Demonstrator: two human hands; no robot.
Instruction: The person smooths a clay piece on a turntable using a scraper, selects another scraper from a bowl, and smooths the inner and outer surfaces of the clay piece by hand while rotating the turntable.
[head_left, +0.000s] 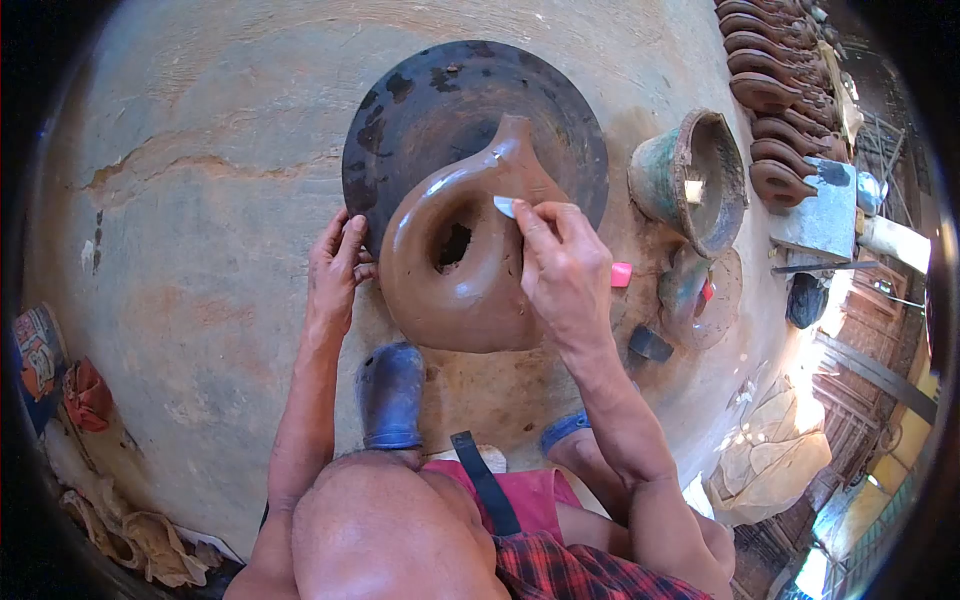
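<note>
A wet brown clay piece (450, 310), rounded with a narrow neck pointing away, rests on a dark round wheel (400, 130). Its wide opening shows a ragged dark hole. My right hand (568, 265) pinches a small pale scraper (504, 206) against the clay's upper surface, right of the opening. At the clay's left side is my left hand (340, 262), its fingers apart near the wheel's edge and its fingertips by the clay wall; nothing is held in it.
Right of the wheel stand a muddy bucket (655, 180), a pink block (621, 274), a dark block (651, 344) and a shallow dish (722, 320). Several shaped clay pieces (765, 92) line the upper right. Blue shoes (392, 395) are below the wheel.
</note>
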